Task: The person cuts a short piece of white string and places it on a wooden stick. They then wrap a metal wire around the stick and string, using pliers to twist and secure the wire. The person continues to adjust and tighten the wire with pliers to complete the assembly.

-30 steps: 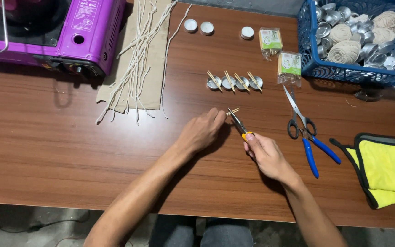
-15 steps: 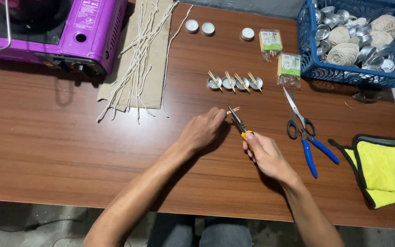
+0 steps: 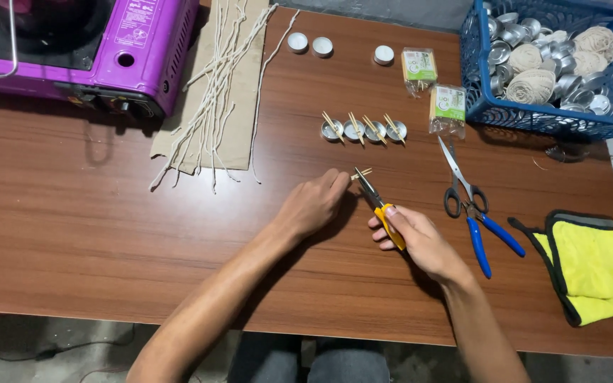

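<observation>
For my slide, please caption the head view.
Left hand steadies small wooden sticks; right hand works yellow-handled pliers.

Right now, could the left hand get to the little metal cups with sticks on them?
Probably yes. The left hand lies just below the row of metal cups, with only bare table between them. It does grip small sticks, so it's busy.

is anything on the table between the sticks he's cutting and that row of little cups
Nothing visible. Bare table lies between the sticks, pinched by the left hand, and the cups. The right hand works the cutters.
</observation>
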